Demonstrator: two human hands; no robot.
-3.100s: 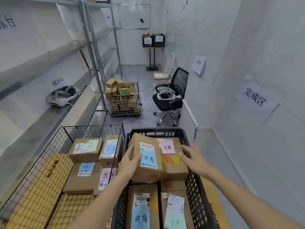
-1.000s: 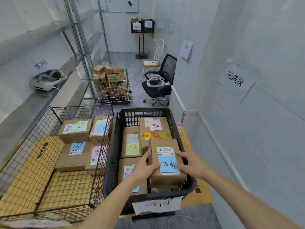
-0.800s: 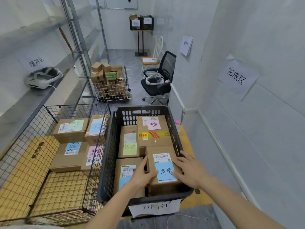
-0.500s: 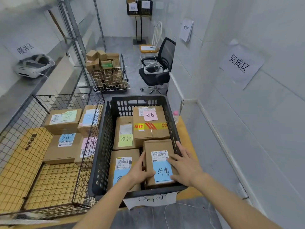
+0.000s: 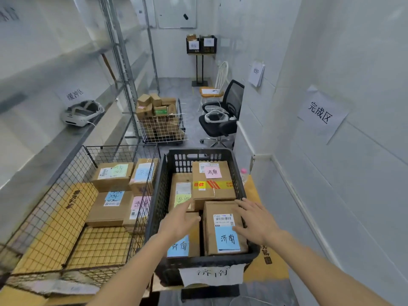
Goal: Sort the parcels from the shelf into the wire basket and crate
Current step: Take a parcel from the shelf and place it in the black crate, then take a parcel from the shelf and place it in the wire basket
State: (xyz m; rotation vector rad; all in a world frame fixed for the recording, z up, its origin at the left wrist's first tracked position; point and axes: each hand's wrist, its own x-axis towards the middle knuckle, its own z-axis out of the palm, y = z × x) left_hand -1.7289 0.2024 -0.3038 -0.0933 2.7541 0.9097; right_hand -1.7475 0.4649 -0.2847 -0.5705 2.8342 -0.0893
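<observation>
A cardboard parcel with a blue note lies in the front right of the black plastic crate, among several other parcels. My left hand hovers open over the front left parcel, fingers spread and holding nothing. My right hand is open at the blue-note parcel's right edge, fingers straight; I cannot tell whether it still touches. To the left stands the black wire basket with several labelled parcels at its far end. The metal shelf runs along the left wall.
A white headset lies on the shelf. A wire trolley of boxes stands on the floor beyond, next to a black office chair. The white wall with a paper sign is close on the right.
The blue-note parcel was carried from above the far end to the crate's front right and set down. Both hands have let go and lifted off it, fingers now spread.
</observation>
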